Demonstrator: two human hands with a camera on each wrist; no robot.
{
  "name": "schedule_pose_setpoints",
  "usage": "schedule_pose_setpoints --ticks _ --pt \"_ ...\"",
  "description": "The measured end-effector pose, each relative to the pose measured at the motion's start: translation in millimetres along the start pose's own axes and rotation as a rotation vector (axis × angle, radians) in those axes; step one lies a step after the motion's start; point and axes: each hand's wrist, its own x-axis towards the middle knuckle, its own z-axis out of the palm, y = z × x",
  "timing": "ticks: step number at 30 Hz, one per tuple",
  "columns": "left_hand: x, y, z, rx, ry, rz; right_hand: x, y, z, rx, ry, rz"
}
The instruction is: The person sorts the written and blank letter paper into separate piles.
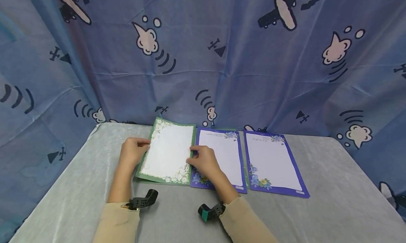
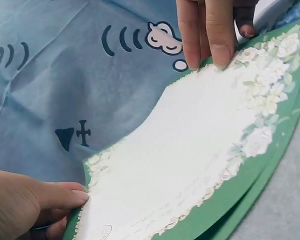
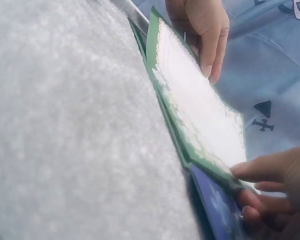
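A white sheet of paper with a green floral border (image 1: 169, 149) is held up at the left of the table, slightly bowed, over another green-edged sheet. My left hand (image 1: 134, 152) pinches its left edge between thumb and fingers. At the opposite edge, my right hand (image 1: 205, 160) pinches it, the thumb on top in the right wrist view. Under that right hand lies a purple-bordered sheet (image 1: 223, 155) with blue flowers, partly covered by the hand and wrist. Green edging peeks out from beneath this purple sheet.
Another purple-bordered sheet (image 1: 274, 162) lies to the right, with handwriting near its top. A pale grey cloth covers the table (image 1: 330, 193). Behind it hangs a blue curtain (image 1: 247, 59) printed with planes and clouds. A black band (image 1: 142, 199) sits on each wrist.
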Motion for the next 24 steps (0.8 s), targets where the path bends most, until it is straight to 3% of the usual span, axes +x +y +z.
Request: schedule_pose_setpoints --ticks 5,12,18,24 --pt "-1.3 -0.6 4.5 0.041 -0.02 -0.004 -0.7 -0.3 0.3 -0.011 0.009 0.004" --pt "-6.9 4.8 5.5 0.186 -0.093 -0.048 -3.2 -2.6 -0.1 -0.036 0.02 -0.018" --pt "-7.7 6.6 4.1 0.175 -0.074 -0.063 -3.2 -2.3 -0.2 -0.054 0.004 -0.015" --pt "-9.2 12.9 -1.4 0.198 -0.109 -0.06 -3.2 -1.9 -2.1 -0.089 0.003 -0.044"
